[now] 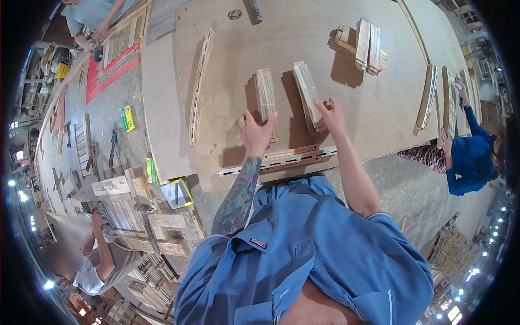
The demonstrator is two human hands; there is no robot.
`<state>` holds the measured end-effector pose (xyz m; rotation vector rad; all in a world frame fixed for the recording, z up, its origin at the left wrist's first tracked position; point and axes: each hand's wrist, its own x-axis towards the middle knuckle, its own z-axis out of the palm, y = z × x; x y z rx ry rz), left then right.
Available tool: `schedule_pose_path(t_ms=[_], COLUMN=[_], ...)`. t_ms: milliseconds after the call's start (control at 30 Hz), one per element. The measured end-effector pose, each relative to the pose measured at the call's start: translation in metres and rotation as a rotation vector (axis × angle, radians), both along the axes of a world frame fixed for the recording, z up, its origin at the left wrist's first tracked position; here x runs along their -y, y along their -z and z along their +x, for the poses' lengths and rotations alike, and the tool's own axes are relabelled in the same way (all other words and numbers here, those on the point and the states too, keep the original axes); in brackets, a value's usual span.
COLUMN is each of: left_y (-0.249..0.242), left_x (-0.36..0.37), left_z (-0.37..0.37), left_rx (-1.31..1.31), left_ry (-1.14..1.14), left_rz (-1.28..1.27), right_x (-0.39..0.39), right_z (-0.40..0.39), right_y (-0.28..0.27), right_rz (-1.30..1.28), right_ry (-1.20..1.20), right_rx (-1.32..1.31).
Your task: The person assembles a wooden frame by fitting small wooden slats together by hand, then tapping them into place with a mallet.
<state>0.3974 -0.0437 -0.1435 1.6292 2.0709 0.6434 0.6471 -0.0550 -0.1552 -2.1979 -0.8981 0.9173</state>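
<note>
Two narrow stacks of wooden slats lie side by side on the table in front of me. My left hand [257, 133] is at the near end of the left stack [265, 89], its thumb over the slats and its fingers spread to the left. My right hand [331, 116] is beside the near end of the right stack [306, 92], thumb and fingers apart, with the thumb at the stack's edge. Close to my body, a slotted pale rail [281, 160] lies along the table's front edge with wooden strips beside it.
Another slotted rail [200, 86] lies at left on the table [227, 59]. Crossed slat bundles [368, 46] sit at back right. A dark-handled tool [255, 11] lies at the far edge. Co-workers are at right [471, 157], lower left [97, 265] and upper left [89, 19].
</note>
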Motion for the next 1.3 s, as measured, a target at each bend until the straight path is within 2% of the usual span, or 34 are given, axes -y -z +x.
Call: schedule_pose_path(t_ms=[67,133,200,233,267,333,367,400,433,467,533,567,600,633,667,733,767,800,867,900,933,1000,1033,1100,1167,1200,1267,1300], left_y=[-0.013,-0.01,0.005,0.011,0.013,0.015,0.016,0.017,0.019,0.016,0.012,0.013,0.012,0.011,0.002,-0.008,-0.003,0.005,0.02,0.017,0.012,0.007,0.003,0.007,0.029,0.029,0.03,0.041], left_x=[-0.02,-0.041,-0.056,-0.06,-0.063,-0.066,-0.074,-0.08,-0.082,-0.08,-0.081,-0.077,-0.075,-0.072,-0.072,-0.075,-0.077,-0.075,-0.078,-0.078,-0.079,-0.08,-0.082,-0.083,-0.08,-0.082,-0.084,-0.087], left_z=[0.018,0.037,0.05,0.05,0.046,0.027,0.012,-0.006,-0.013,-0.007,0.012,0.025,0.024,0.021,0.018,-0.004,-0.022,-0.033,-0.03,-0.021,-0.016,-0.023,-0.034,-0.06,-0.085,-0.08,-0.066,-0.07], left_rx=[0.015,0.036,0.105,0.212,0.209,0.397,0.39,0.244,0.098,0.09,0.245,0.116,0.106,0.186,0.269,0.245,0.17,0.093,-0.01,0.009,0.027,0.046,0.055,0.059,-0.102,-0.103,-0.163,-0.155], left_ry=[0.029,0.059,0.062,0.067,0.066,-0.036,-0.035,-0.049,-0.064,-0.067,-0.117,-0.091,-0.096,-0.12,-0.145,-0.21,-0.207,-0.202,-0.224,-0.165,-0.105,-0.124,-0.173,-0.226,-0.254,-0.255,-0.134,-0.174], left_rz=[-0.102,-0.197,-0.272,-0.234,-0.232,0.077,0.072,0.019,-0.037,-0.054,-0.089,-0.036,-0.045,-0.057,-0.064,-0.032,-0.006,0.017,0.119,0.057,-0.005,0.019,-0.014,-0.04,0.054,0.065,0.037,0.096], right_x=[-0.02,-0.045,-0.059,-0.063,-0.066,-0.063,-0.063,-0.066,-0.07,-0.07,-0.07,-0.072,-0.07,-0.068,-0.07,-0.069,-0.064,-0.059,-0.056,-0.062,-0.061,-0.065,-0.061,-0.054,-0.047,-0.044,-0.038,-0.039], right_z=[-0.004,-0.027,-0.055,-0.06,-0.057,-0.049,-0.04,-0.031,-0.022,-0.017,-0.03,-0.044,-0.051,-0.042,-0.031,-0.003,0.011,0.013,0.013,0.002,-0.004,0.007,0.019,0.044,0.048,0.047,0.031,0.033], right_y=[-0.003,-0.015,-0.016,-0.017,-0.018,-0.018,-0.034,-0.029,-0.024,-0.02,-0.009,-0.006,-0.005,-0.006,-0.016,-0.024,-0.008,0.004,0.022,-0.002,-0.005,-0.026,-0.02,-0.006,-0.001,-0.001,0.004,0.004], right_rz=[0.034,-0.062,-0.171,-0.141,-0.139,0.015,-0.002,-0.012,-0.048,-0.089,-0.108,0.082,0.267,0.123,0.113,-0.001,0.032,0.024,0.148,0.02,0.044,-0.028,-0.023,0.09,0.079,0.065,0.078,0.075], right_ry=[-0.008,-0.283,-0.232,-0.265,-0.266,-0.153,-0.121,-0.12,-0.118,-0.119,-0.113,-0.11,-0.105,-0.037,-0.041,-0.018,-0.01,-0.014,-0.037,-0.026,-0.087,0.013,0.01,0.036,-0.031,-0.096,-0.123,-0.158], right_rx=[-0.008,0.188,0.284,0.211,0.208,-0.065,-0.123,-0.131,0.041,0.211,0.163,0.315,0.463,0.148,0.139,0.006,0.15,0.137,0.382,0.124,0.103,-0.116,-0.122,0.328,0.255,0.188,0.217,0.199])
